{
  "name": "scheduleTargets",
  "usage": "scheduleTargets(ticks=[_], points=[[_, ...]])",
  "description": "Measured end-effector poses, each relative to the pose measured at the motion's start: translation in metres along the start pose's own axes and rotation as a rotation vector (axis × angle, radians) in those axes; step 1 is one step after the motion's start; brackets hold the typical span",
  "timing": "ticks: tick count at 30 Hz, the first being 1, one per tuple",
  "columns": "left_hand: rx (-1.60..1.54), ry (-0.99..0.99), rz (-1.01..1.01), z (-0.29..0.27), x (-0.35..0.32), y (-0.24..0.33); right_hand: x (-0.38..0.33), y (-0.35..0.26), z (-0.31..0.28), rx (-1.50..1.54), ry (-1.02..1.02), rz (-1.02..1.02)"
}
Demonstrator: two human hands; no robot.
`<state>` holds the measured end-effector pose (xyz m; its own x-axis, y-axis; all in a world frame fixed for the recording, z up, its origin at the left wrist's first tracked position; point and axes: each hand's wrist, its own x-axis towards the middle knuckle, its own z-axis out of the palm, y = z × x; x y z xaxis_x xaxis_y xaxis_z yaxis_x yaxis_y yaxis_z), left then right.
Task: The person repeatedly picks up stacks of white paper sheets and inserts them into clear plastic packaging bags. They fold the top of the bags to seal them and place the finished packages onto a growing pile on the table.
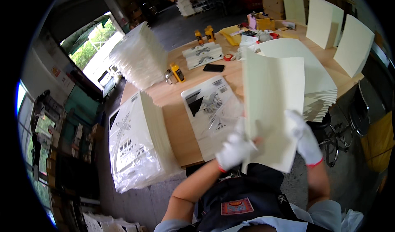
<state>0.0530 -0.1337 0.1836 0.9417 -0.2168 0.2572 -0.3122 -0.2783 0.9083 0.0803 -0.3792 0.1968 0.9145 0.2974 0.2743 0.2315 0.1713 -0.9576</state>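
A bundle of cream paper sheets (pixel 273 96) stands upright and curved in front of me, its lower end past the table edge. My left hand (pixel 236 150), in a white glove with a red cuff, is closed on the bundle's lower left edge. On the opposite edge, my right hand (pixel 303 138), gloved the same way, grips the sheets; its fingers are somewhat blurred. Behind and to the right lies a fanned pile of cream paper (pixel 319 73). Left of the bundle, a printed white plastic wrapper (pixel 212 108) lies flat on the table.
A tall stack of paper in clear plastic (pixel 138 150) stands at the table's left edge, with another wrapped stack (pixel 138 55) behind. A black phone (pixel 214 68), a yellow bottle (pixel 177 72) and a red tape roll (pixel 228 57) rest on the wooden table (pixel 177 125). Curved boards (pixel 323 22) stand far right.
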Motion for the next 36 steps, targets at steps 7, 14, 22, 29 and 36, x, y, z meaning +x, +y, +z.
scheduleTargets(ticks=[7,14,22,29,36], points=[[0.286,-0.241,0.199,0.019,-0.038,0.029,-0.030,0.031,0.038,-0.493,0.196,-0.016],[0.634,0.541,0.029,-0.092,0.000,-0.009,-0.061,0.018,0.013,-1.262,-0.259,-0.449],[0.380,-0.032,0.087,-0.074,-0.021,0.003,-0.023,0.038,0.034,-1.260,-0.573,0.045],[0.408,-0.062,0.594,-0.017,-0.042,-0.031,0.029,0.141,0.048,-0.186,-0.470,0.376],[0.429,0.042,0.227,0.008,-0.007,-0.006,0.023,0.157,0.114,-0.997,-0.397,-0.146]])
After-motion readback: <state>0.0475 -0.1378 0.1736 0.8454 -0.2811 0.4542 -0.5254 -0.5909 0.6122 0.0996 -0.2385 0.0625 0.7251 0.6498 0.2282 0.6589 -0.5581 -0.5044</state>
